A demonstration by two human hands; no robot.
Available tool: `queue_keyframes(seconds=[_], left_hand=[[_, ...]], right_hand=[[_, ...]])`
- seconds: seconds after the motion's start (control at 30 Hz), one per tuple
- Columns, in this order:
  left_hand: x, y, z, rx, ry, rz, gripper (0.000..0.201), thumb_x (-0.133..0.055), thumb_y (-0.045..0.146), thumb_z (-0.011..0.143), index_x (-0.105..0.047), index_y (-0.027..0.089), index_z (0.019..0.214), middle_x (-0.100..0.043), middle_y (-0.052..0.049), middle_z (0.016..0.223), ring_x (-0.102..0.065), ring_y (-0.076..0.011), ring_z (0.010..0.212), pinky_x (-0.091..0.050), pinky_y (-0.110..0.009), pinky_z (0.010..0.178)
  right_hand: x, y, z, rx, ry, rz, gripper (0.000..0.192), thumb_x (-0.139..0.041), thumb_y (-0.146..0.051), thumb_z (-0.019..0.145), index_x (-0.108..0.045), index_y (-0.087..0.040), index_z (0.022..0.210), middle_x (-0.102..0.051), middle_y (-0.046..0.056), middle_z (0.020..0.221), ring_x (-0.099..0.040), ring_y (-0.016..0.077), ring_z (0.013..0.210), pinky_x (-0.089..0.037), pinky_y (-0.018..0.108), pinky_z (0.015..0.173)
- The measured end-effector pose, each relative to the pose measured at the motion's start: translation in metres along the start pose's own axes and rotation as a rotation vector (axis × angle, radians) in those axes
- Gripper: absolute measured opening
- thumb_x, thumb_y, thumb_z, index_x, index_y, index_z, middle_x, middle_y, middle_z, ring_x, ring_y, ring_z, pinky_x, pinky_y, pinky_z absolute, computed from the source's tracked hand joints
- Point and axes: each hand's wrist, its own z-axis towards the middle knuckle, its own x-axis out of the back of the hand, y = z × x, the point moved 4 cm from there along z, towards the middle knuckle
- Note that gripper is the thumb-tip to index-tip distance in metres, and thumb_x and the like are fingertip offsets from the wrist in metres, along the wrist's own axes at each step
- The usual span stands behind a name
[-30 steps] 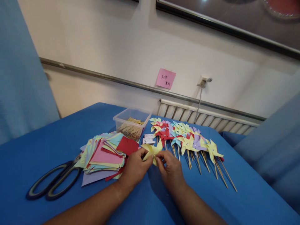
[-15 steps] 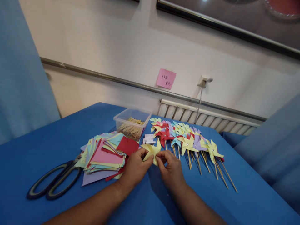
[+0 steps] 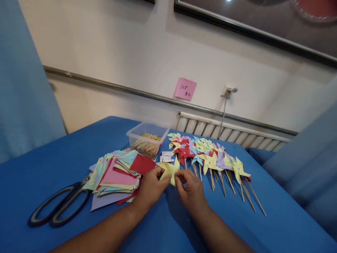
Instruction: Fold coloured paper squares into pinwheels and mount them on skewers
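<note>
One yellow pinwheel (image 3: 168, 169) is between the left hand (image 3: 150, 185) and the right hand (image 3: 192, 189) in the head view, just above the table (image 3: 158, 233). The left hand grasps it from its left side, thumb in front. The right hand pinches at its right edge with thumb and finger; whether anything else sits in those fingertips is hidden. The pinwheel has curled blades, one pointing up.

Close to the left hand lies a stack of paper (image 3: 119, 175) in pink, yellow, red, blue and purple. Scissors (image 3: 61, 205) rest left of it, handles toward the near edge, blades partly under the paper. Behind the stack stands a clear tub (image 3: 135, 133) with sticks (image 3: 147, 144) inside. Small boxes (image 3: 166, 159) lie just beyond the pinwheel. To the right, finished pinwheels (image 3: 210, 162) lie in a crowded group, their sticks pointing toward the near side. On the wall (image 3: 110, 49) hang a pink note (image 3: 185, 88) and a picture (image 3: 258, 26).
</note>
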Motion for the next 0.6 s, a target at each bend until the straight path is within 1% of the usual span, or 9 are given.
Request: queue_keyframes(seconds=[0.13, 0.23, 0.3, 0.47, 0.6], left_hand=[[0.0019, -0.0024, 0.003, 0.055, -0.006, -0.1, 0.019, -0.061, 0.035, 0.068, -0.056, 0.016, 0.067, -0.059, 0.002, 0.06, -0.053, -0.0145, 0.056, -0.039, -0.023, 0.052], [0.0025, -0.005, 0.0051, 0.058, -0.004, -0.11, 0.02, -0.061, 0.035, 0.067, -0.057, 0.016, 0.068, -0.061, 0.001, 0.061, -0.055, -0.0155, 0.057, -0.04, -0.023, 0.052], [0.0026, -0.0058, 0.0056, 0.037, -0.001, -0.095, 0.02, -0.061, 0.035, 0.068, -0.058, 0.015, 0.07, -0.062, 0.001, 0.062, -0.057, -0.0162, 0.059, -0.041, -0.024, 0.053], [0.0028, -0.0029, 0.0027, -0.011, 0.014, -0.025, 0.02, -0.06, 0.036, 0.068, -0.058, 0.016, 0.068, -0.062, 0.001, 0.06, -0.056, -0.0163, 0.059, -0.041, -0.024, 0.054], [0.0035, 0.0026, -0.0014, -0.009, 0.024, 0.012, 0.021, -0.06, 0.037, 0.068, -0.059, 0.016, 0.068, -0.061, 0.001, 0.06, -0.056, -0.0162, 0.058, -0.04, -0.024, 0.053]], right_hand=[[0.0035, 0.0046, 0.0021, -0.083, 0.057, 0.092, 0.014, -0.052, -0.015, 0.079, -0.062, -0.018, 0.088, -0.066, 0.003, 0.078, -0.062, 0.0145, 0.068, -0.05, 0.025, 0.064], [0.0061, 0.0048, 0.0028, -0.137, 0.072, 0.142, 0.012, -0.054, -0.019, 0.08, -0.064, -0.018, 0.086, -0.067, 0.002, 0.076, -0.063, 0.0144, 0.066, -0.05, 0.025, 0.063], [0.0071, 0.0023, 0.0024, -0.14, 0.077, 0.161, 0.012, -0.055, -0.019, 0.08, -0.066, -0.018, 0.086, -0.068, 0.002, 0.076, -0.063, 0.0142, 0.065, -0.05, 0.025, 0.063], [0.0056, -0.004, 0.0011, -0.079, 0.075, 0.145, 0.015, -0.054, -0.017, 0.079, -0.067, -0.02, 0.087, -0.069, 0.001, 0.078, -0.063, 0.0136, 0.066, -0.05, 0.024, 0.063], [0.0048, -0.0012, 0.0008, -0.117, 0.089, 0.156, 0.015, -0.055, -0.018, 0.079, -0.067, -0.02, 0.087, -0.07, 0.001, 0.077, -0.064, 0.0136, 0.065, -0.051, 0.024, 0.061]])
